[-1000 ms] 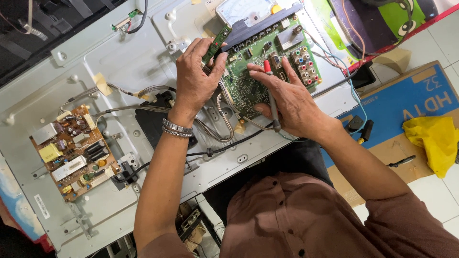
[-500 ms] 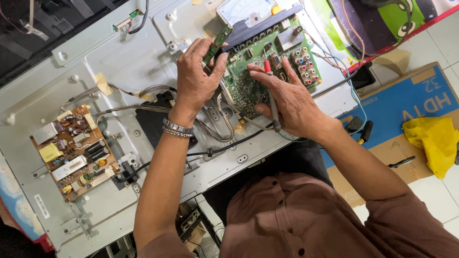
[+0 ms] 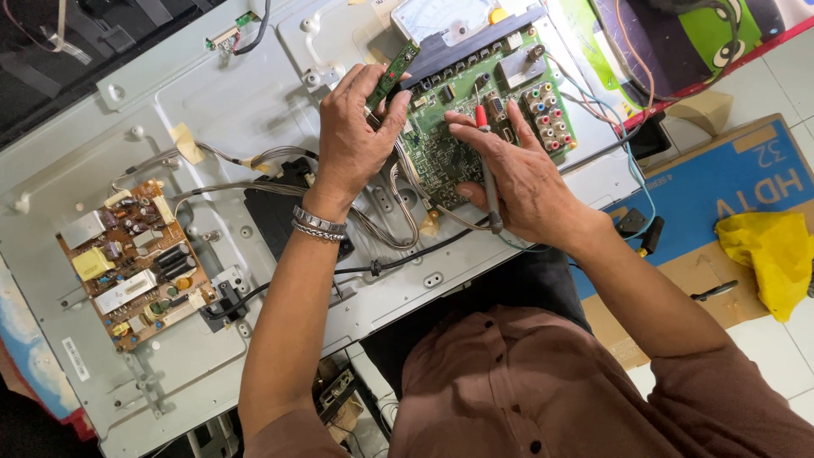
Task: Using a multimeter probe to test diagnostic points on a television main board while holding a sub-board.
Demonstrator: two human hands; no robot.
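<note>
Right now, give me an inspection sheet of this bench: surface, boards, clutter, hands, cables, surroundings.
Surface: grey metal panel, screw bosses, bits of tape.
Job's things: green board at top; red probe tip on it; small green strip board.
Clutter: brown board fixed at left; meter above green board.
Hands: left hand pinches the strip board; right hand holds the probe like a pen.
Cables: black lead runs across panel; grey ribbons loop under hands.
Surroundings: blue carton, yellow cloth, white floor tiles.
</note>
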